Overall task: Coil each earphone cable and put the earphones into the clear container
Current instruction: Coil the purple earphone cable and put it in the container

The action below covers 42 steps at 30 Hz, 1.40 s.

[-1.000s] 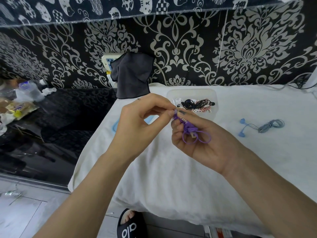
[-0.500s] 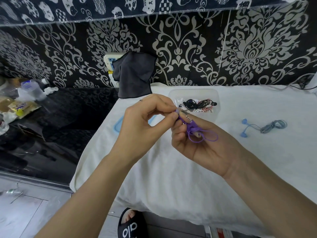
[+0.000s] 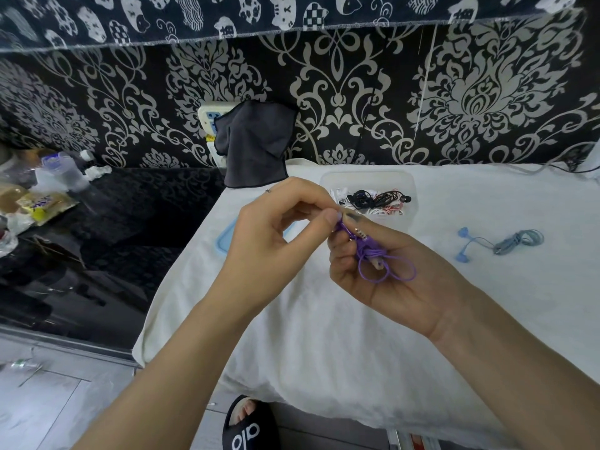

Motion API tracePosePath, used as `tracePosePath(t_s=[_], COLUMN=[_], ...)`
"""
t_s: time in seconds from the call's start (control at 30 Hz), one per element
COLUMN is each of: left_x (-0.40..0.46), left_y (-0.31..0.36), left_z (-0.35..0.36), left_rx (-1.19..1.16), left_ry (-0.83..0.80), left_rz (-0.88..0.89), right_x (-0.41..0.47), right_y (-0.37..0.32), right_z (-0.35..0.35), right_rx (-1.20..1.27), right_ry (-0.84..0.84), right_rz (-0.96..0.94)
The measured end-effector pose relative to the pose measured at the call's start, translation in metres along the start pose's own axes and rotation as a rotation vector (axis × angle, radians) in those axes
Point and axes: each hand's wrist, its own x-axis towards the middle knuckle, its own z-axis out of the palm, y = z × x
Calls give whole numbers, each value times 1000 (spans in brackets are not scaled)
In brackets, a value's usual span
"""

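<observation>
My right hand [image 3: 389, 274] lies palm up above the white cloth and holds the purple earphones [image 3: 380, 261], their cable wound into small loops with the metal plug pointing up-left. My left hand [image 3: 276, 235] pinches the end of the purple cable at the right hand's fingertips. Behind the hands stands the clear container [image 3: 367, 181], with coiled black, white and red earphones [image 3: 373, 199] inside. A coiled blue-grey pair of earphones [image 3: 506, 243] lies on the cloth to the right.
The white cloth [image 3: 324, 336] covers the work surface. A blue-rimmed lid [image 3: 224, 241] lies partly hidden behind my left hand. A dark cloth [image 3: 253, 147] hangs over a wall socket. A black glass table with food packets [image 3: 39, 203] stands left. A sandalled foot [image 3: 246, 427] shows below.
Both hands have stayed almost in place. The loops of purple cable in my right palm have shifted a little as my left fingers work the cable end.
</observation>
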Motion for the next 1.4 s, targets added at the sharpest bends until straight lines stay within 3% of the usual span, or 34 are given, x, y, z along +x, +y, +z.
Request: tracePosePath(t_s=[0.27,0.47,0.93,1.23,1.4], left_x=[2,1,1,3,4], left_y=[-5,-5,-4,-8,-5], left_z=[3,4,0,3,6], left_rx=[51,-32,136,2,45], left_ry=[11,27,11,29,35], left_rz=[78,33,90,42,43], right_x=[1,-1,1,0,1], right_y=[2,6,4,0,-2], right_z=[0,4,3,0,0], right_rx=[34,69,-3,0,22], right_ry=[22,29,3,-30,-8], right_rz=[-18,-15,22,37,6])
